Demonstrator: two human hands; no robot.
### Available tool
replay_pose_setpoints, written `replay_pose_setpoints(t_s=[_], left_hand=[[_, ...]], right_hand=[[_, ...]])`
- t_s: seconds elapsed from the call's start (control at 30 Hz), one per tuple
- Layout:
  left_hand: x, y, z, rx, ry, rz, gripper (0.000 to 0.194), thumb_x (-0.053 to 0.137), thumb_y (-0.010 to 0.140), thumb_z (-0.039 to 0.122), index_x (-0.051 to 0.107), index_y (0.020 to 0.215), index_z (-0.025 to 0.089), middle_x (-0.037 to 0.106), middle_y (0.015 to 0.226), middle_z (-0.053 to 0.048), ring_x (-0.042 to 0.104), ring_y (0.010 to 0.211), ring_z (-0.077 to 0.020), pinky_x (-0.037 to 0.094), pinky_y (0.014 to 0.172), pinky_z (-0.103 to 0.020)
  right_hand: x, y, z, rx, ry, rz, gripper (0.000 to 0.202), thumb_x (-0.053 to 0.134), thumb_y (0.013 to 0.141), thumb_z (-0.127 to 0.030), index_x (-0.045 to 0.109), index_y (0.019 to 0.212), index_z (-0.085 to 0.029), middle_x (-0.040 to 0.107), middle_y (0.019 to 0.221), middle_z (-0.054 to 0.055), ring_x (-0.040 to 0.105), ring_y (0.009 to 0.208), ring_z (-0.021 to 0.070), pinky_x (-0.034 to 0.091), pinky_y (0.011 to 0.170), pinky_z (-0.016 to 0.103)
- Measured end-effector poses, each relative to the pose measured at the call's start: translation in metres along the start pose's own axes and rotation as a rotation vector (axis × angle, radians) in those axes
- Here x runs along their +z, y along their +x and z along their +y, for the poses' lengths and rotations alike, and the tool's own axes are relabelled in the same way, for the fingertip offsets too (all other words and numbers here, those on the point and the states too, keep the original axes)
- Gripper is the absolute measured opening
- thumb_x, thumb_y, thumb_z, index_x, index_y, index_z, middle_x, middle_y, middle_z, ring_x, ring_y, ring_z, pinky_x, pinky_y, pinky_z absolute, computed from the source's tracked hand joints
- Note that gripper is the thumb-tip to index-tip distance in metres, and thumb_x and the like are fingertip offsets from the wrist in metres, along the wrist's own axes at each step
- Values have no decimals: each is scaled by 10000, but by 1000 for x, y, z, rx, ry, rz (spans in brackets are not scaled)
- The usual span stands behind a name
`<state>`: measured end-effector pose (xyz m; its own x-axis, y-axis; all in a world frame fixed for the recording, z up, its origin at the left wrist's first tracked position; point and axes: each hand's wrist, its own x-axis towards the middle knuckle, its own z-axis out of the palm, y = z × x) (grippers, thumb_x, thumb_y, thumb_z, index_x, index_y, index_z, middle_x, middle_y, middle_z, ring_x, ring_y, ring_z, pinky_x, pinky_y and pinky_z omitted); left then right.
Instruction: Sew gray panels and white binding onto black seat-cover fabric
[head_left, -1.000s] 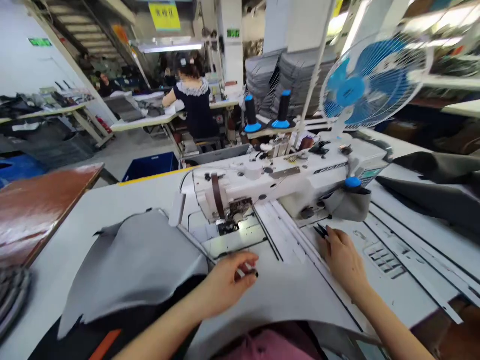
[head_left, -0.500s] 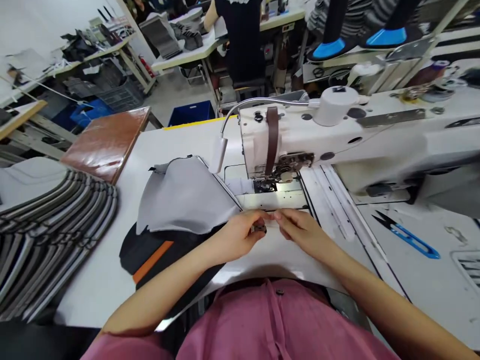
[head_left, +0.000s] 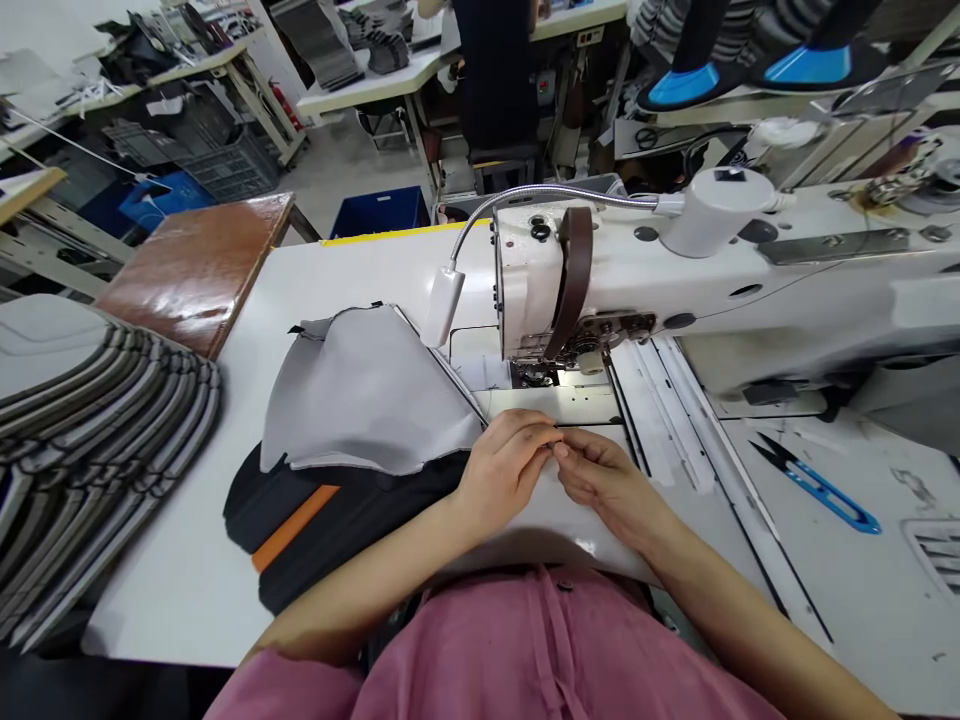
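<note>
In front of the sewing machine's needle area, my left hand [head_left: 504, 468] and my right hand [head_left: 604, 482] meet at the fingertips. The left fingers are curled closed, and what lies inside them is hidden. My right thumb and forefinger are pinched against the left fingertips, on something too small to make out. To the left of my hands lies a grey fabric piece [head_left: 371, 390] with a dark-edged seam. It rests on black fabric [head_left: 352, 535] with an orange strip [head_left: 294, 528]. Just beyond my hands stands the white sewing machine [head_left: 532, 290].
Blue thread snips [head_left: 821, 485] lie on the table at right. A stack of grey sewn pieces [head_left: 112, 450] fills the left side. A bendable lamp [head_left: 444, 305] hangs over the table. Behind are a brown board [head_left: 199, 255], a blue bin [head_left: 381, 212] and a seated person [head_left: 495, 80].
My left fingers have closed over the small dark part that showed in that hand. Both hands stay together at the fingertips. The view has shifted slightly.
</note>
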<state>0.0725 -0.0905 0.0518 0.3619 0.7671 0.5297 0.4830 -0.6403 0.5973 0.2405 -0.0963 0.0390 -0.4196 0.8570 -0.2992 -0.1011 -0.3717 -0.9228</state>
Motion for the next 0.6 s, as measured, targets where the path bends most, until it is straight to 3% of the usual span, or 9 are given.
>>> replay_pose_setpoints(t_s=[0.1, 0.17, 0.23, 0.37, 0.6], left_hand=[[-8, 13, -4, -134, 320, -250, 292, 484, 889, 118, 518, 1177, 141, 560, 1195, -129, 522, 1130, -237, 474, 958, -389], [-12, 23, -8, -215, 525, -506, 208, 507, 867, 135, 583, 1058, 102, 597, 1084, -148, 568, 1040, -280, 509, 869, -407], [-12, 33, -12, -247, 642, -698, 220, 489, 855, 109, 592, 1048, 81, 621, 961, -140, 619, 910, -273, 531, 743, -371], [-7, 45, -20, -285, 685, -763, 526, 412, 870, 72, 333, 1390, 86, 646, 965, -145, 662, 830, -240, 514, 670, -310], [7, 50, -42, -452, 525, -815, 595, 410, 915, 269, 210, 1455, 120, 685, 951, -150, 669, 901, -284, 515, 737, -361]], right_hand=[[-13, 23, 3, -168, -728, 259, 364, 501, 900, -426, 588, 1113, -144, 412, 540, -49, 379, 477, 111, 248, 486, 243], [-21, 46, 5, -163, -1277, 413, 350, 457, 926, -343, 586, 1164, -121, 579, 631, 30, 520, 556, 153, 271, 516, 256], [-26, 69, 5, -99, -1590, 457, 336, 405, 948, -298, 613, 1119, -98, 662, 740, 104, 599, 627, 183, 281, 524, 262], [-27, 98, 4, -80, -1698, 420, 393, 330, 970, -296, 672, 911, -110, 692, 785, 151, 650, 708, 212, 336, 560, 260], [-22, 102, -4, -59, -1809, 335, 338, 358, 942, -198, 682, 886, -124, 693, 766, 155, 659, 719, 234, 387, 579, 283]])
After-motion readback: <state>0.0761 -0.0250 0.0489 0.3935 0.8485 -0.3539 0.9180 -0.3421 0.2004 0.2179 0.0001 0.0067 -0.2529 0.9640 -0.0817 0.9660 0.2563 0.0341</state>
